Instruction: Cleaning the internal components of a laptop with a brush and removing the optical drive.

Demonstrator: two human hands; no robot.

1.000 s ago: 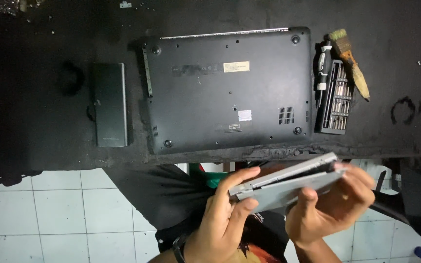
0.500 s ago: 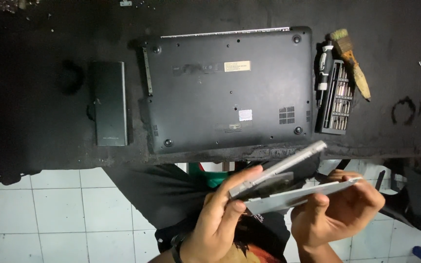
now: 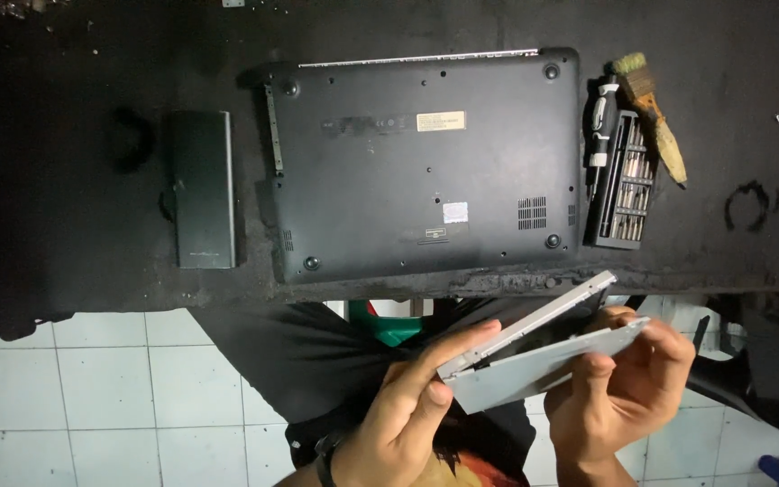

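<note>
I hold a flat silver optical drive (image 3: 534, 347) in front of me, below the edge of the black table (image 3: 74, 90). My left hand (image 3: 407, 410) grips its upper body near the left end. My right hand (image 3: 628, 383) holds the lower tray part, which is spread apart from the body at the right end. On the table a black laptop (image 3: 426, 167) lies bottom side up.
A dark flat battery pack (image 3: 202, 189) lies left of the laptop. To the laptop's right stand a screwdriver bit set (image 3: 624, 185), a screwdriver (image 3: 599, 135) and a brush (image 3: 655, 113). White floor tiles (image 3: 110, 397) show below the table edge.
The drive's two layers were closed together a second ago. They have come apart at the right end, and my right hand has dropped slightly with the lower part.
</note>
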